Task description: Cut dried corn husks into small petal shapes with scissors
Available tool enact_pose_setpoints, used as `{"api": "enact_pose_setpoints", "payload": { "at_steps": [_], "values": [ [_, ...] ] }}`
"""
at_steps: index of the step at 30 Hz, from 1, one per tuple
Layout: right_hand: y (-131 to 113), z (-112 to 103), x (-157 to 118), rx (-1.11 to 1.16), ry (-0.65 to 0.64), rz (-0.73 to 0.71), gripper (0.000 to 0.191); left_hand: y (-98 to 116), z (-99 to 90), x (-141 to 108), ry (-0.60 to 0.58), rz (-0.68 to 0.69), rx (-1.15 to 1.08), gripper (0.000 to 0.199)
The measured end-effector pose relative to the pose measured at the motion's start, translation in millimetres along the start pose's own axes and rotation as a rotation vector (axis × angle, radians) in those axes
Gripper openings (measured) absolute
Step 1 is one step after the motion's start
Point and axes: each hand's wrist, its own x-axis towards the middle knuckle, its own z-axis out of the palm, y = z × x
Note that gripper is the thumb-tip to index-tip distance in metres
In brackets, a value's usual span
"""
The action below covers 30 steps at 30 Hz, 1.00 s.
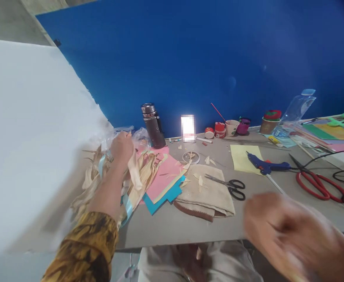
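My left hand (122,148) is closed at the left of the table, over a heap of dried corn husks. A pale strip of corn husk (135,172) hangs down from its fingers. Bundles of husk (145,170) lie around it, and a light blue ribbon (127,207) is wrapped about one. My right hand (277,231) is raised near the table's front right edge, its fingers curled but smeared by motion. Whether it holds anything is unclear. Nearest to it are black-handled scissors (236,188), resting partly on a folded beige cloth (213,196).
Pink paper (163,176) and blue paper (166,198) lie mid-left. A dark flask (153,127) stands at the back. To the right are a blue glue gun (267,164) on yellow paper, red-handled scissors (315,182), cables, paint pots (219,130) and a tilted plastic bottle (297,107).
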Motion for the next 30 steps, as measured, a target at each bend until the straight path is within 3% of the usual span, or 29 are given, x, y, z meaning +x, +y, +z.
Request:
{"api": "enact_pose_setpoints", "payload": {
  "at_steps": [3,5,6,8,10,12,15,21,24,28,30],
  "values": [
    [-1.5,-8.6,33.9,-0.027,0.410,0.109,0.034,20.6,-2.9,-13.1,0.001,0.113,-0.018,0.019],
    [3.1,-20.4,59.4,-0.110,0.592,0.109,0.025,47.8,-3.5,-43.0,-0.041,0.192,-0.180,0.023],
    [6.5,-27.7,70.7,-0.132,0.663,0.090,0.023,62.7,-2.6,-62.7,-0.121,0.217,-0.244,0.023],
    [13.5,-42.9,87.9,-0.184,0.802,0.038,0.021,89.4,2.1,-104.2,-0.617,0.096,-0.646,0.027],
    [19.5,-56.5,97.3,-0.228,0.918,0.017,0.020,107.6,9.4,-138.4,-1.020,-0.104,-1.007,0.036],
    [24.4,-66.5,100.4,-0.247,1.004,0.035,0.019,116.2,16.6,-157.9,-1.139,-0.227,-1.166,0.036],
    [30.6,-75.4,99.1,-0.285,1.062,0.085,0.018,116.6,24.1,-163.0,-1.173,-0.305,-1.250,0.034],
    [40.4,-83.3,100.7,-0.323,1.023,0.105,0.017,109.8,30.1,-161.6,-1.165,-0.334,-1.324,0.033],
    [46.9,-83.2,104.1,-0.146,1.013,0.069,0.022,108.0,31.7,-166.4,-1.146,-0.352,-1.333,0.033],
    [57.7,-76.2,104.4,0.229,0.829,0.064,0.031,105.7,34.7,-167.7,-1.033,-0.372,-1.355,0.031],
    [62.0,-70.6,103.3,0.213,0.777,0.109,0.023,104.6,36.8,-167.4,-1.006,-0.368,-1.340,0.029]
  ]
}}
